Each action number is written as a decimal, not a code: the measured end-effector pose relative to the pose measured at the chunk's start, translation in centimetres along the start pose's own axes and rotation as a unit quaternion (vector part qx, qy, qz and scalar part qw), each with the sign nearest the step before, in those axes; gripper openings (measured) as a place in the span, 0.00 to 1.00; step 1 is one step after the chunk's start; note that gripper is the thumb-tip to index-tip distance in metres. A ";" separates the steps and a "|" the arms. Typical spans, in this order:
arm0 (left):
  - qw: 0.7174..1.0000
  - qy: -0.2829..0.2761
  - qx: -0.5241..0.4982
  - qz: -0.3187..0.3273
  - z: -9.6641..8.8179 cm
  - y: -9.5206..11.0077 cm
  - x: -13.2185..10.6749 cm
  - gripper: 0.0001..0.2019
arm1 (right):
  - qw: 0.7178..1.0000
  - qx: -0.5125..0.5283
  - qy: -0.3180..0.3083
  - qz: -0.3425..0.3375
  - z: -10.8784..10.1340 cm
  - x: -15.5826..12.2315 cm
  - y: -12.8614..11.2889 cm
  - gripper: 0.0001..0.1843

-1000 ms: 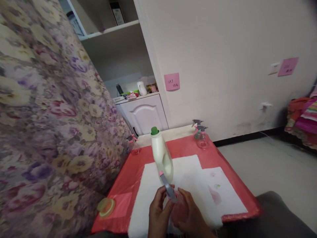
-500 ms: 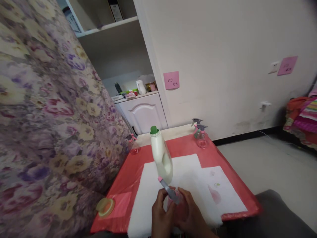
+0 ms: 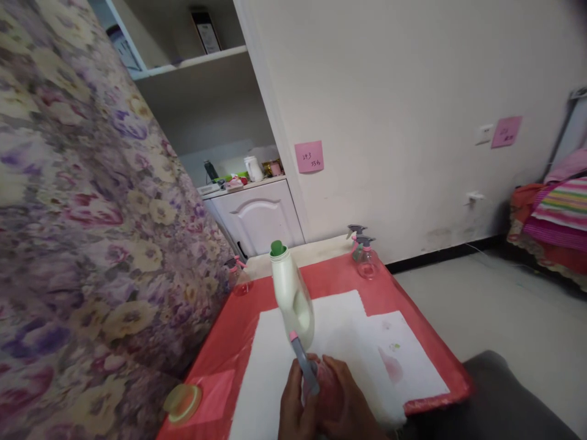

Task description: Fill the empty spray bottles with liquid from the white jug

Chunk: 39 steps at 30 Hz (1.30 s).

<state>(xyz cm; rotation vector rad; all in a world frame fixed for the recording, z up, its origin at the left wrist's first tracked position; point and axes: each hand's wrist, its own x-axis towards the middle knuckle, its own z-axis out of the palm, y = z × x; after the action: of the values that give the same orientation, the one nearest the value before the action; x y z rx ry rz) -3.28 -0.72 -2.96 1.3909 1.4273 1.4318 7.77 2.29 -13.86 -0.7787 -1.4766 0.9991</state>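
Both my hands meet at the bottom of the view over a white cloth point(image 3: 339, 324) on a red-covered table point(image 3: 403, 305). My right hand point(image 3: 342, 397) wraps round a small pink clear spray bottle point(image 3: 321, 385). My left hand point(image 3: 293, 406) closes on its grey trigger head point(image 3: 303, 365), whose pink-tipped nozzle points up and away. Just beyond my hands stands a tall white detergent bottle point(image 3: 291, 293) with a green cap.
Two more pink spray bottles stand at the table's far corners point(image 3: 364, 256) point(image 3: 237, 276). A yellow-green lid point(image 3: 182, 403) lies at the near left. A floral curtain point(image 3: 92, 214) hangs close on the left. A white cabinet point(image 3: 257, 211) and wall lie behind.
The view has shifted slightly right and down. My hands keep hold of the spray bottle, and the trigger head has turned more upright.
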 end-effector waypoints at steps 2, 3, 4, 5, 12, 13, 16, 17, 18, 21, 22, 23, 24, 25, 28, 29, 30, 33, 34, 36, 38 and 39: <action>0.999 0.040 -0.001 -0.010 0.5 -0.5 -0.7 0.25 | 1.000 0.007 -0.002 -0.010 -0.1 0.2 -1.1 0.48; 0.998 0.054 0.003 -0.017 0.7 -0.5 -0.9 0.25 | 1.000 0.012 -0.003 -0.014 -0.2 0.3 -1.7 0.48; 0.998 0.063 0.007 -0.022 0.9 -0.4 -1.0 0.24 | 1.000 0.018 -0.002 -0.018 -0.3 0.4 -2.2 0.48; 0.998 0.066 0.007 -0.024 1.1 -0.2 -1.0 0.23 | 1.000 0.021 -0.001 -0.020 -0.3 0.5 -2.7 0.48; 1.000 -0.012 0.009 0.000 0.9 1.8 0.9 0.19 | 1.000 -0.018 -0.008 -0.022 -1.1 0.6 -1.8 0.49; 1.000 -0.025 0.012 -0.006 0.8 1.8 1.2 0.21 | 1.000 -0.015 -0.004 -0.015 -1.2 0.5 -1.5 0.49; 0.998 -0.050 0.008 -0.025 0.6 1.4 1.9 0.24 | 1.000 0.000 0.007 0.000 -1.4 0.5 -0.9 0.49; 0.998 -0.057 0.009 -0.029 0.6 1.3 2.0 0.24 | 1.000 0.007 0.006 0.001 -1.5 0.5 -0.9 0.49; 0.997 -0.064 0.013 -0.031 0.5 1.3 2.0 0.24 | 1.000 0.016 0.002 0.003 -1.5 0.5 -0.9 0.50; 0.996 -0.085 0.018 -0.026 0.3 1.4 2.1 0.19 | 0.999 0.025 -0.010 0.022 -1.6 0.4 -1.1 0.51; 0.995 -0.091 0.018 -0.023 0.2 1.5 2.1 0.18 | 0.999 0.019 -0.011 0.030 -1.6 0.4 -1.0 0.51; 0.995 -0.096 0.017 -0.021 0.1 1.6 2.0 0.17 | 0.999 0.012 -0.011 0.034 -1.6 0.3 -0.9 0.52; 0.995 -0.101 0.018 -0.021 0.0 1.7 2.0 0.17 | 0.999 0.007 -0.009 0.036 -1.5 0.2 -0.8 0.53; 0.994 -0.105 0.022 -0.021 -0.1 1.7 1.9 0.18 | 0.999 0.004 -0.008 0.035 -1.5 0.2 -0.7 0.55; 0.992 -0.119 0.036 -0.008 -0.2 1.8 1.9 0.18 | 1.000 0.002 0.003 0.030 -1.6 0.1 -0.9 0.56; 0.992 -0.120 0.041 0.001 -0.2 1.9 1.9 0.18 | 1.000 0.001 0.012 0.028 -1.7 0.2 -1.3 0.53; 0.992 -0.120 0.046 0.011 -0.2 1.9 1.9 0.17 | 0.999 -0.002 0.022 0.024 -1.9 0.4 -1.7 0.49; 0.990 -0.116 0.067 0.034 -0.2 2.1 1.9 0.16 | 0.999 -0.018 0.046 0.001 -2.8 1.1 -3.6 0.37; 0.990 -0.114 0.075 0.043 -0.3 2.1 1.9 0.16 | 0.999 -0.019 0.045 -0.009 -3.0 1.5 -4.3 0.34; 0.988 -0.112 0.088 0.061 -0.5 2.1 1.8 0.16 | 0.999 -0.007 0.037 -0.038 -3.2 2.2 -5.5 0.27; 0.986 -0.114 0.099 0.076 -0.8 2.2 1.8 0.17 | 0.997 0.016 0.025 -0.070 -3.2 2.8 -6.5 0.23; 0.984 -0.118 0.105 0.084 -0.9 2.2 1.9 0.16 | 0.996 0.027 0.021 -0.082 -3.1 3.1 -6.9 0.22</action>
<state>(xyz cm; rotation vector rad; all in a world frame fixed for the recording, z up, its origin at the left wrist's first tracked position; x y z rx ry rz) -4.03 0.46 -0.27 1.7871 1.3632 1.1942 10.78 2.63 -6.28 -0.6252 -1.4464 0.8906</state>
